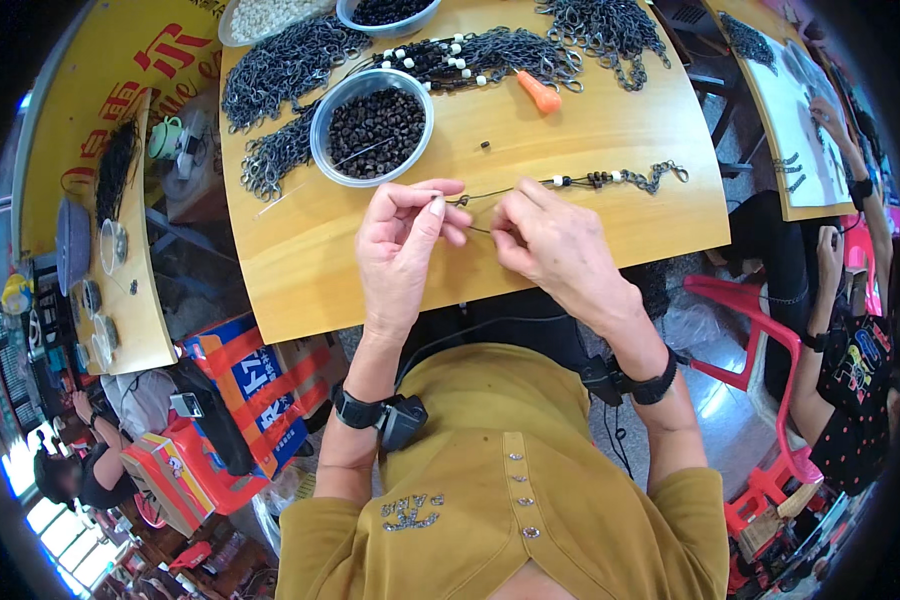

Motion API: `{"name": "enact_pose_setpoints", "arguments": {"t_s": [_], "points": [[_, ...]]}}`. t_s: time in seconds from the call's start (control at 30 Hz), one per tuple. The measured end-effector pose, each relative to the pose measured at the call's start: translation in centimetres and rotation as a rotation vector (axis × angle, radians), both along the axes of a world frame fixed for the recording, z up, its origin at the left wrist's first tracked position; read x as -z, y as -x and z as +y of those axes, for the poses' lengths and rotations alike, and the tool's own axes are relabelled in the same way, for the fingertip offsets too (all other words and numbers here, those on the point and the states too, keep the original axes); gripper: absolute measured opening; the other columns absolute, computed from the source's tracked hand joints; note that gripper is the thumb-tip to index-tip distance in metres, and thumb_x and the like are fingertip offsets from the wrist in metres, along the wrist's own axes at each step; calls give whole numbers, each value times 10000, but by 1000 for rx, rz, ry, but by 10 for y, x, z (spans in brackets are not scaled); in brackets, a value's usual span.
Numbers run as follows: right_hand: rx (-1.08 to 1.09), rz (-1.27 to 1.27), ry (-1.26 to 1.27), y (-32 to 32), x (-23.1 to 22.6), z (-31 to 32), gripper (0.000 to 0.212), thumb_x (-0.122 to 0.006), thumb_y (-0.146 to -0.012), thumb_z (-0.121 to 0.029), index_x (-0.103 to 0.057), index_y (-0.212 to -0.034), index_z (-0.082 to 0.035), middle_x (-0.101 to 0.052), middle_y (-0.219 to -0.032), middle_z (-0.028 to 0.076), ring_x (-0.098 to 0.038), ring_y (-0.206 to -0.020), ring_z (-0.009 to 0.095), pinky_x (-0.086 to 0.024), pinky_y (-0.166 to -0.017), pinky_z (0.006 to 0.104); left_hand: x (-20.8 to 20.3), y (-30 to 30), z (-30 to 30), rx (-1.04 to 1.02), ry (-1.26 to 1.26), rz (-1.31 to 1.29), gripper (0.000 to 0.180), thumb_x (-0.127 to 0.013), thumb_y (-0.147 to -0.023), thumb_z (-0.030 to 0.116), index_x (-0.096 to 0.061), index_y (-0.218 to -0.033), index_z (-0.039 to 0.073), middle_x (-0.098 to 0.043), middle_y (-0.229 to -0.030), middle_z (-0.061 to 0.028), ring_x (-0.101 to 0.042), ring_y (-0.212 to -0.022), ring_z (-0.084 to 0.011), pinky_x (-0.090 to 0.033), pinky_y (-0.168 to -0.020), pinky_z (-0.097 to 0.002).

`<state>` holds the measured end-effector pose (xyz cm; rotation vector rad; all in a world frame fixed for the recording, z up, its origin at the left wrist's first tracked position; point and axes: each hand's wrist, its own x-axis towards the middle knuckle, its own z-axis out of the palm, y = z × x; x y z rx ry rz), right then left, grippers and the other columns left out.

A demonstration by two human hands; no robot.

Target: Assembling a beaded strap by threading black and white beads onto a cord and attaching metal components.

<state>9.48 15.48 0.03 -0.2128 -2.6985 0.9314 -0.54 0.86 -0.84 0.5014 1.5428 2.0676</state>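
Observation:
My left hand [400, 240] is closed in a pinch near the table's front edge, at one end of a thin dark cord [490, 193]. A small dark knot or bead shows beside its fingertips. Just to the right, my right hand [555, 250] is closed too, its fingers bent round the cord; the exact grip is hidden. Beyond the right hand lies a beaded strand [605, 179] with dark and white beads, ending in a grey metal chain [660, 178]. Behind my left hand stands a clear bowl [321, 150] of dark brown beads [375, 130].
The wooden table [630, 115] holds heaps of grey chain [290, 70], white-beaded strands [450, 58], an orange-handled tool [539, 91] and a loose dark bead [485, 146]. More bowls stand at the far edge. A pink chair [760, 330] and other people are at the right.

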Motion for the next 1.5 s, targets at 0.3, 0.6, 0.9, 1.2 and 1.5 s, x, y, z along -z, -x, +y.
{"name": "enact_pose_setpoints", "arguments": {"t_s": [0.3,0.6,0.9,1.2,1.5], "points": [[38,-157,724,-12,-25,27,86,-636,-841,-50,-566,-872,-10,-496,-791,1,-472,-680,55,-413,-618,197,-2,0,2,6,31,-111,62,-573,-937,81,-556,-943,21,-659,-1040,-143,-600,-741,-95,-490,-643,-222],[79,-122,770,-3,-16,23,94,-649,-850,-63,-580,-871,-3,-516,-799,-2,-494,-706,47,-415,-611,198,-7,-4,10,76,-135,-378,35,-557,-941,70,-553,-935,35,-655,-1069,-193,-594,-718,-89,-486,-594,-198],[62,-82,671,4,-10,19,119,-658,-806,-65,-575,-860,0,-535,-789,54,-544,-681,133,-449,-607,260,-3,-4,11,94,-181,-419,27,-548,-943,66,-545,-952,40,-650,-1069,-201,-599,-730,-100,-495,-604,-205],[38,-44,592,6,-11,22,123,-664,-823,-83,-591,-879,-1,-542,-781,55,-540,-652,133,-440,-584,269,-2,-5,13,110,-127,-347,50,-539,-950,78,-532,-990,49,-646,-942,-127,-579,-716,-106,-463,-598,-208],[57,29,501,0,-38,37,154,-670,-844,-126,-663,-954,-20,-583,-764,65,-506,-592,127,-409,-548,267,-23,-14,29,142,174,16,127,-577,-934,57,-562,-1041,-10,-648,-902,-71,-599,-710,-85,-474,-582,-193]]}}
